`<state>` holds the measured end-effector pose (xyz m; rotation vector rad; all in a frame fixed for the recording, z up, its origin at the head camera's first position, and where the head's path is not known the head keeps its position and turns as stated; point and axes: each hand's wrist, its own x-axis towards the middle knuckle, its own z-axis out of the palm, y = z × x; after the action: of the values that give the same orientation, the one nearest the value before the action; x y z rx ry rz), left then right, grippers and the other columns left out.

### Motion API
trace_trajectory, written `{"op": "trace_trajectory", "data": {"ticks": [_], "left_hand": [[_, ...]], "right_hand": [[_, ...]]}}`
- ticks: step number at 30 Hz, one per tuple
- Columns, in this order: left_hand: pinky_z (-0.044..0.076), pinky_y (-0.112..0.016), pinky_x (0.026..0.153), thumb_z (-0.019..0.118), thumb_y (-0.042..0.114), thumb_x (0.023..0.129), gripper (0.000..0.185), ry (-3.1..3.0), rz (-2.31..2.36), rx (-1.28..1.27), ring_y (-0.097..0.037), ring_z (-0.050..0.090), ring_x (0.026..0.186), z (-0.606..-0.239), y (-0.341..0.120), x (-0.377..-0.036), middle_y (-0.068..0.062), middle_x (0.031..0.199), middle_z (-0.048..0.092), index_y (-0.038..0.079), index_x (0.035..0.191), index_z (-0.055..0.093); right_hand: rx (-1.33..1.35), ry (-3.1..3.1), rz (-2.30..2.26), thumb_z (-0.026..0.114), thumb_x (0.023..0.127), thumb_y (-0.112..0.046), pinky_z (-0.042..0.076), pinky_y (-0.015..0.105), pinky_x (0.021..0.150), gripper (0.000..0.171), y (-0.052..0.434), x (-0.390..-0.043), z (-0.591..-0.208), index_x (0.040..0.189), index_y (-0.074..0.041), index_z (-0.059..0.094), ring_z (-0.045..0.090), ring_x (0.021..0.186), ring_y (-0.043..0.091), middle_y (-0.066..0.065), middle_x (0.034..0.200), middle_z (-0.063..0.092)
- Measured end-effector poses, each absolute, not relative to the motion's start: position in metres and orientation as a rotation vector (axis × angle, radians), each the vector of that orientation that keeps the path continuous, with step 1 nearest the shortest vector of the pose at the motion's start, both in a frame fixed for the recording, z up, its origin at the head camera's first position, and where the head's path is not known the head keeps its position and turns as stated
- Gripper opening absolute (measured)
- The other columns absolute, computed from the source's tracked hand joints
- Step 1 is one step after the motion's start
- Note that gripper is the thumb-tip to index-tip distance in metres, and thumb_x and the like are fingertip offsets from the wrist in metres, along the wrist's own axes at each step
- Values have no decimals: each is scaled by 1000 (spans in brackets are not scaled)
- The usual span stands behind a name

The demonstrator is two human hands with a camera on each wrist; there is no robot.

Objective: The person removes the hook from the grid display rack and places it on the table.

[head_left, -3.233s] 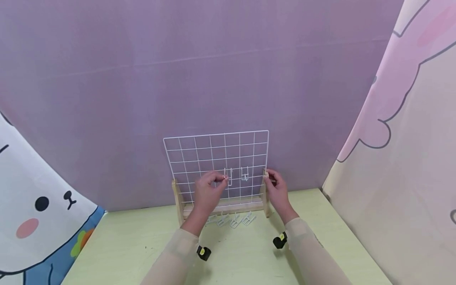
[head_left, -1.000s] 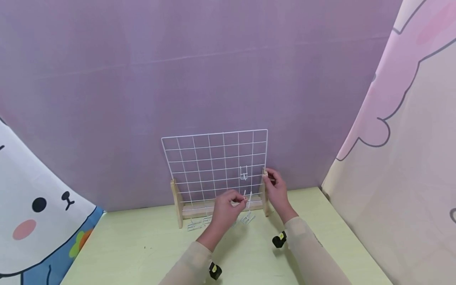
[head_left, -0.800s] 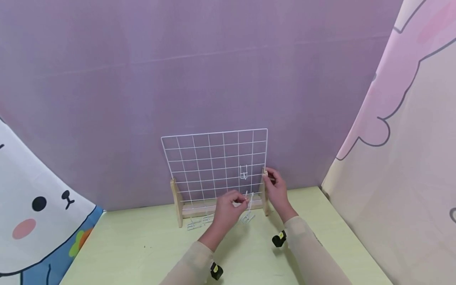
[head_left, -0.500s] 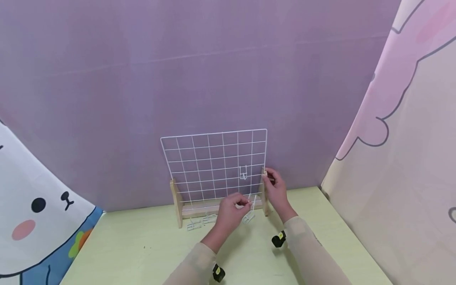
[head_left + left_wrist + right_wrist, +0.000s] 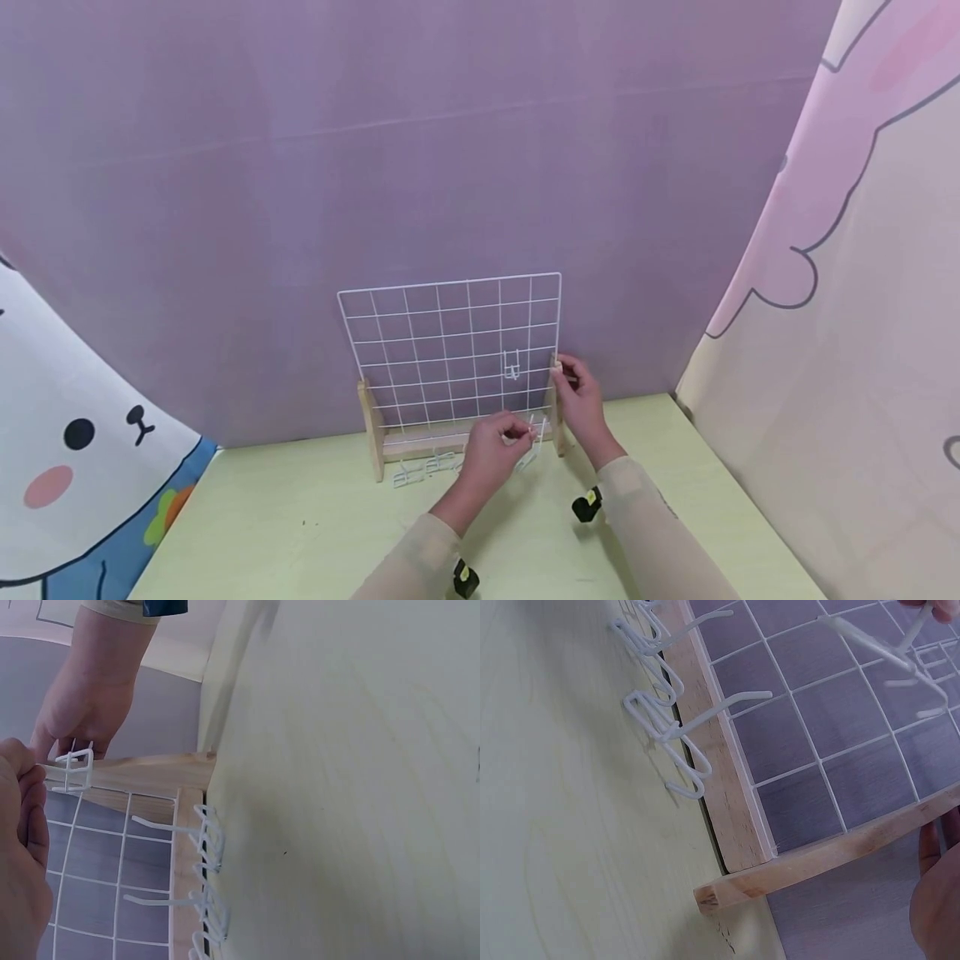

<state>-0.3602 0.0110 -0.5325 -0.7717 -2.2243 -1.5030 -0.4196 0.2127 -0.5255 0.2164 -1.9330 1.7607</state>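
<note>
In the head view, my left hand (image 5: 489, 450) pinches a white wire hook (image 5: 877, 651) between thumb and fingertips. The hook is in front of the grid's lower right part, its two prongs pointing up in that view. My right hand (image 5: 585, 402) grips the top of the right upright of a wooden stand (image 5: 832, 859). That stand carries a white wire grid panel (image 5: 450, 283), upright and leaning slightly back. Another white hook (image 5: 512, 368) hangs on the grid at right of centre. Several more hooks (image 5: 664, 731) lie along the stand's base; my left hand hides some in the head view.
The pale wooden table (image 5: 300, 542) reaches to a purple backdrop (image 5: 450, 167). Printed cloths stand at the left (image 5: 112, 483) and right (image 5: 862, 333). A small black camera (image 5: 587, 505) sits on my right wrist and another (image 5: 465, 579) on my left.
My left hand has come down and to the right with the hook, from the grid's middle to its lower right. My right hand has stayed on the upright.
</note>
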Motion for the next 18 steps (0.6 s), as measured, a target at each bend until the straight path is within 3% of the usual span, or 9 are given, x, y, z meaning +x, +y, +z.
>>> {"op": "trace_trajectory", "data": {"ticks": [18], "left_hand": [[63,-25,77,89,5,93,13,-2258,-1471,-798,-3,69,82,-551,22,-363,9,90,77,16,90,83]], "right_hand": [[239,-1904,1776,68,112,-12,57,19,88,31,214,-422,-527,142,-4,68,64,109,19,21,130,68]]}}
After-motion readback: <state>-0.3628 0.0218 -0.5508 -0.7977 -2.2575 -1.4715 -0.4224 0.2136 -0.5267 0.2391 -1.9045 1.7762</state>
